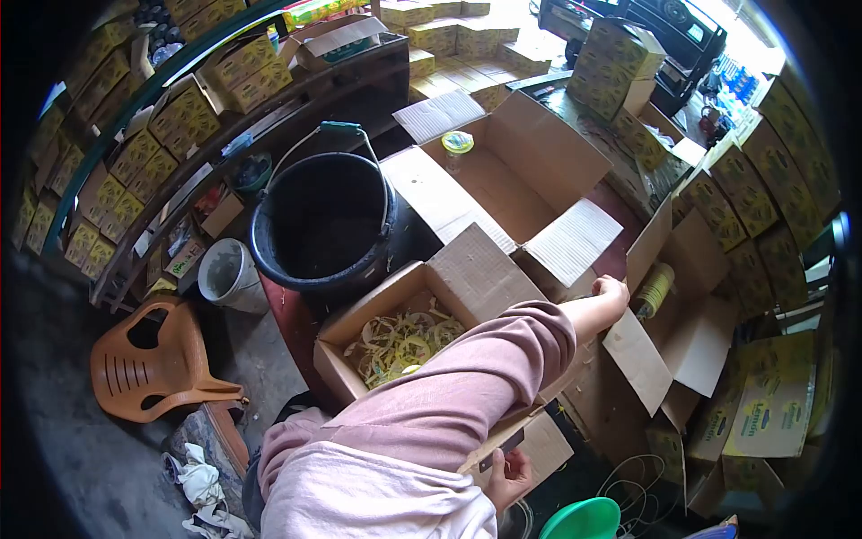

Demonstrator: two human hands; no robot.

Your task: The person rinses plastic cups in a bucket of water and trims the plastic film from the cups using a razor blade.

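Observation:
My left hand (611,301) reaches out to the right with its fingers curled closed. What it holds, if anything, I cannot make out. Right beside it is an open cardboard box (705,337), where a stack of round yellow lids (656,289) lies tilted. Lower down, my right hand (509,476) grips a dark flat object (505,448) against a cardboard flap (545,446); its kind does not show. Under my left sleeve stands a carton (332,370) with curly yellow strips and scraps (400,346) in it.
A large black bucket (260,247) stands by a bigger open carton (548,144) holding one yellow-lidded cup (457,144). An orange plastic chair (148,364) and a grey pail (232,274) are at left. Printed cartons (772,404) are stacked at right. A green plastic seat (584,519) is near me.

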